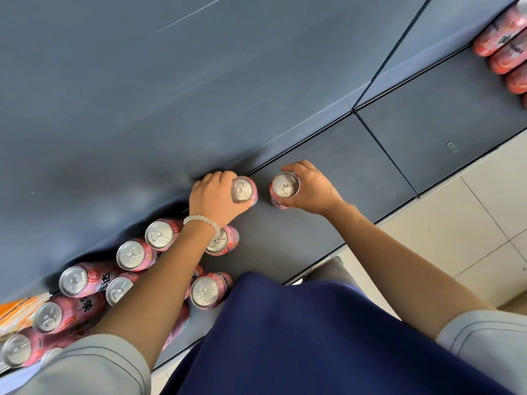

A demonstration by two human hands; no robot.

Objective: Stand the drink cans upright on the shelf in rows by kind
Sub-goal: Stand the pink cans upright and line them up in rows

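My left hand (215, 196) grips an upright pink can (243, 190) standing at the back of the grey shelf (356, 163). Just to its right, my right hand (312, 189) holds a second upright pink can (284, 187) from the right side. A small gap separates the two cans. To the lower left stand several more pink cans (159, 235) of the same kind in rows, partly hidden under my left forearm.
More pink cans (504, 47) lie on their sides at the top right of the shelf. An orange pack (17, 312) sits at the far left edge. A dark divider line (385, 149) crosses the shelf. Pale tiled floor (470, 223) lies to the right.
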